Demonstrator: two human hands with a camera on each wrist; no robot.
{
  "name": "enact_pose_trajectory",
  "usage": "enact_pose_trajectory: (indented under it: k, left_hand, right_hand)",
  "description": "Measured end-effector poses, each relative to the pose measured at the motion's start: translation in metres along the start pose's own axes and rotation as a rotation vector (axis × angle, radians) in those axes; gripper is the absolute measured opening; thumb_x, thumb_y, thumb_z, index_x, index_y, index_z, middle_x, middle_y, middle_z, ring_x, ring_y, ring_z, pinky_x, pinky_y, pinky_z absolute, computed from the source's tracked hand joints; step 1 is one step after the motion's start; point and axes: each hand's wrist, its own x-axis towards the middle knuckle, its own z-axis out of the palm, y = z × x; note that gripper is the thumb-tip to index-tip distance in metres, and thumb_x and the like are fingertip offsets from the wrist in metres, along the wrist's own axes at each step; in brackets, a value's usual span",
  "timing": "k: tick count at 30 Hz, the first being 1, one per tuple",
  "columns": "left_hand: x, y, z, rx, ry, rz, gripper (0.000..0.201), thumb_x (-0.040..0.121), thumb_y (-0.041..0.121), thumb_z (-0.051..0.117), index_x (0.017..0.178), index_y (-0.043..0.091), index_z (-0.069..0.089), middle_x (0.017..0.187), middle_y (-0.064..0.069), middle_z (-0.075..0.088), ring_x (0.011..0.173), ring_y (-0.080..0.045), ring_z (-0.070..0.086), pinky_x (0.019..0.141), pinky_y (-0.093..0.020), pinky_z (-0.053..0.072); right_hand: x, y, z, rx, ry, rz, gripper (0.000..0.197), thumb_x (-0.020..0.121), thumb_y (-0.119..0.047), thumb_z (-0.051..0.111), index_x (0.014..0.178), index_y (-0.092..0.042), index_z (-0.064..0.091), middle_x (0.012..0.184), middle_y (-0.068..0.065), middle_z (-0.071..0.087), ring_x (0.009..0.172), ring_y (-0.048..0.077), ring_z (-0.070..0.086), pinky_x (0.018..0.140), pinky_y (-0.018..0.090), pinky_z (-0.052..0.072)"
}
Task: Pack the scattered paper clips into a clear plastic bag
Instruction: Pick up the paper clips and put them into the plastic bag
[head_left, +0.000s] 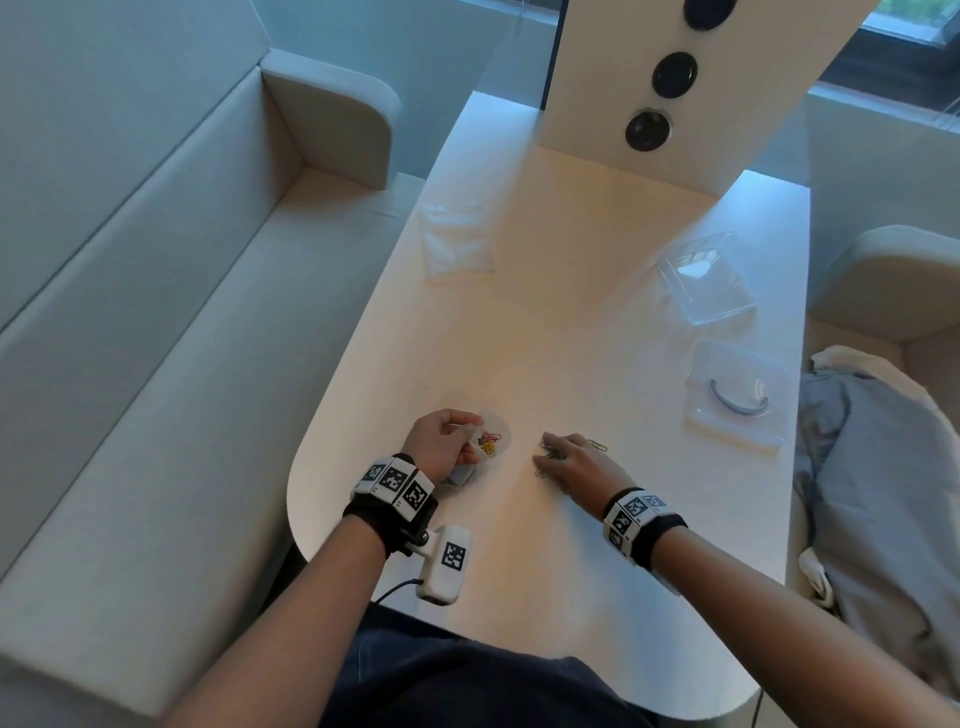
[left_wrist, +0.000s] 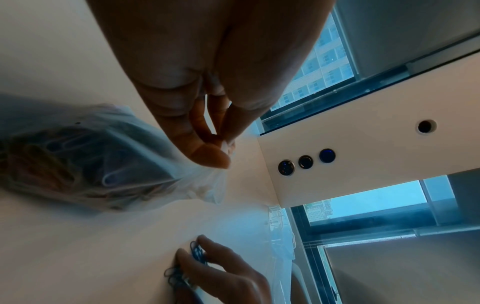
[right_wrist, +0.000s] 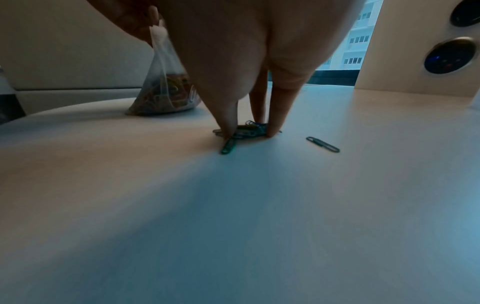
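My left hand (head_left: 447, 441) pinches the gathered top of a clear plastic bag (head_left: 491, 441) that stands on the white table (head_left: 571, 322). The bag (right_wrist: 166, 92) holds several coloured paper clips at its bottom. In the left wrist view the thumb and fingers (left_wrist: 221, 148) squeeze the bag's neck (left_wrist: 103, 164). My right hand (head_left: 566, 457) is lowered onto a small pile of green and blue paper clips (right_wrist: 249, 128), its fingertips (right_wrist: 228, 131) closed in around the pile. One loose green clip (right_wrist: 323, 144) lies just right of that hand.
A flat empty plastic bag (head_left: 457, 241) lies at the far left of the table. A clear plastic box (head_left: 706, 278) and its lid (head_left: 735, 400) sit at the right. A white panel with round sockets (head_left: 649, 78) stands at the back. Grey cloth (head_left: 883, 493) lies on the right seat.
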Motion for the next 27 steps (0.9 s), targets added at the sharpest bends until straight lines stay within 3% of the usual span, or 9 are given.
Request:
enact_pose_trajectory:
  k: [4, 10, 12, 16, 19, 21, 24, 27]
  left_hand:
    - [0.000, -0.001, -0.005, -0.006, 0.022, -0.011, 0.012, 0.096, 0.002, 0.055, 0.103, 0.001, 0.063, 0.067, -0.009, 0.060, 0.044, -0.004, 0.057, 0.055, -0.017, 0.056]
    - [0.001, -0.004, -0.007, 0.003, 0.028, -0.027, 0.011, 0.096, 0.002, 0.055, 0.103, 0.002, 0.064, 0.066, -0.009, 0.060, 0.044, -0.006, 0.056, 0.056, -0.019, 0.055]
    - [0.001, -0.003, -0.005, 0.005, 0.025, -0.028, 0.011, 0.096, 0.002, 0.054, 0.102, 0.002, 0.064, 0.069, -0.010, 0.061, 0.043, -0.005, 0.056, 0.057, -0.019, 0.055]
    - [0.002, -0.001, -0.002, 0.029, 0.030, -0.038, 0.013, 0.096, 0.003, 0.055, 0.093, 0.009, 0.066, 0.081, -0.008, 0.067, 0.047, -0.007, 0.059, 0.057, -0.017, 0.056]
    - [0.003, -0.001, 0.001, 0.053, 0.029, -0.039, 0.014, 0.096, 0.004, 0.055, 0.092, 0.011, 0.067, 0.086, -0.009, 0.067, 0.052, -0.011, 0.059, 0.055, -0.015, 0.056]
    - [0.004, -0.001, 0.004, 0.060, 0.031, -0.039, 0.013, 0.097, 0.004, 0.054, 0.094, 0.009, 0.067, 0.083, -0.010, 0.065, 0.049, -0.010, 0.058, 0.053, -0.014, 0.055]
    - [0.005, -0.002, 0.011, 0.066, 0.037, -0.040, 0.013, 0.097, 0.004, 0.053, 0.096, 0.006, 0.067, 0.073, -0.008, 0.063, 0.042, -0.006, 0.058, 0.053, -0.016, 0.053]
    - [0.006, -0.002, 0.021, 0.054, 0.039, -0.030, 0.014, 0.096, 0.001, 0.052, 0.100, 0.002, 0.066, 0.067, -0.009, 0.060, 0.042, -0.006, 0.057, 0.049, -0.014, 0.052]
  right_hand:
    - [0.004, 0.002, -0.003, 0.001, 0.044, 0.013, 0.031, 0.084, 0.000, 0.066, 0.112, -0.015, 0.070, 0.127, 0.012, 0.062, 0.108, 0.031, 0.059, 0.084, 0.040, 0.057]
    - [0.028, 0.005, -0.013, 0.079, 0.021, 0.130, 0.026, 0.087, 0.000, 0.056, 0.098, -0.012, 0.076, 0.105, 0.006, 0.067, 0.093, 0.025, 0.064, 0.084, 0.032, 0.053]
    - [0.036, 0.007, -0.022, 0.244, 0.056, 0.270, 0.020, 0.083, -0.002, 0.061, 0.091, -0.010, 0.078, 0.096, 0.006, 0.071, 0.087, 0.026, 0.068, 0.083, 0.029, 0.053]
    - [0.037, 0.018, -0.034, 0.711, 0.206, 0.689, 0.010, 0.074, -0.011, 0.080, 0.084, -0.012, 0.080, 0.083, 0.004, 0.076, 0.080, 0.015, 0.069, 0.083, 0.022, 0.053]
    - [0.028, 0.024, -0.041, 1.144, 0.236, 0.892, 0.020, 0.072, -0.015, 0.084, 0.091, -0.014, 0.079, 0.088, 0.002, 0.075, 0.079, 0.008, 0.068, 0.070, 0.013, 0.049]
    - [0.022, 0.021, -0.052, 1.499, 0.287, 0.895, 0.023, 0.077, -0.006, 0.078, 0.100, -0.005, 0.075, 0.097, 0.011, 0.075, 0.080, 0.012, 0.072, 0.065, 0.014, 0.052]
    - [0.020, 0.003, -0.075, 1.861, 0.309, 0.760, 0.021, 0.083, 0.005, 0.067, 0.104, 0.004, 0.069, 0.104, 0.017, 0.071, 0.088, 0.019, 0.072, 0.073, 0.021, 0.058]
    - [0.028, -0.023, -0.081, 1.807, 0.226, 0.642, 0.016, 0.080, 0.005, 0.071, 0.096, 0.003, 0.072, 0.098, 0.019, 0.073, 0.090, 0.025, 0.072, 0.080, 0.027, 0.059]
